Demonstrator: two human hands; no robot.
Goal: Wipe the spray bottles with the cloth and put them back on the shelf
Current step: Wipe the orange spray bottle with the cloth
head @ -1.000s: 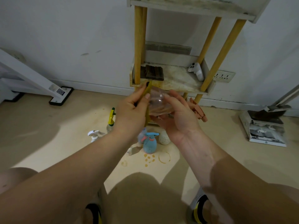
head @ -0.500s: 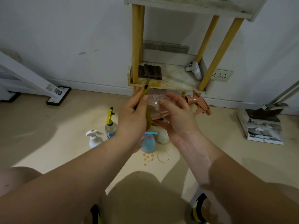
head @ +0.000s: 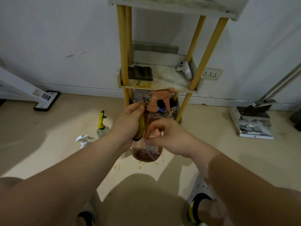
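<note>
A clear spray bottle (head: 147, 152) with brown liquid and a salmon-pink trigger head (head: 160, 97) stands upright in the air between my hands, in front of the shelf (head: 162, 85). My left hand (head: 128, 121) grips a yellow-green cloth (head: 141, 126) and holds it against the bottle's left side, up to the neck. My right hand (head: 169, 137) curls its fingers and thumb on the bottle's front right. On the floor at the left stand a bottle with a yellow-green trigger (head: 102, 126) and a white spray bottle (head: 83, 141).
The shelf's middle board carries a dark folded thing (head: 140, 73) and a white controller (head: 184, 70). Small items fill the bottom level behind the bottle. A wall socket (head: 211, 74) is to the right, a box with papers (head: 254, 126) on the floor at the right, and a white stand base (head: 46, 100) at the left.
The bottle has turned from lying sideways to upright, trigger head up, and has come lower. Both hands moved down with it, and the cloth now lies along its left side.
</note>
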